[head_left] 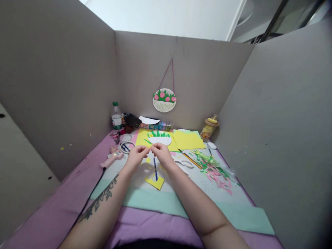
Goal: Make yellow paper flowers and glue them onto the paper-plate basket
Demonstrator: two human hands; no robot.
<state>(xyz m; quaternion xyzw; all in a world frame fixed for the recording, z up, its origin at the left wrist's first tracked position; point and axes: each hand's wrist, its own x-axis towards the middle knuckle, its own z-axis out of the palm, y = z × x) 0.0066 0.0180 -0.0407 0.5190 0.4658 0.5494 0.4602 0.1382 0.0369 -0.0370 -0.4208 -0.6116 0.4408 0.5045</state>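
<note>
My left hand (pixel 137 155) and my right hand (pixel 161 153) meet over the middle of the table, fingertips pinched together. Whatever lies between the fingers is too small to make out. Just beyond them sits a white half-round paper plate (pixel 160 140) with green paper leaves along its top and a bit of yellow at its left. Below my hands, a blue patterned pen or pencil (pixel 155 171) rests with its lower end on a small yellow paper piece (pixel 157 183). Right of my right hand are white-handled scissors (pixel 184 163), partly covered by my wrist.
Yellow paper sheets (pixel 189 140) lie at the back. Green and pink paper scraps (pixel 215 171) pile up at right, beside pencils (pixel 191 159). At left are a pink glue gun (pixel 112 159), a tape roll (pixel 127 147) and a bottle (pixel 116 118). A decorated plate (pixel 164 107) hangs on the grey partition.
</note>
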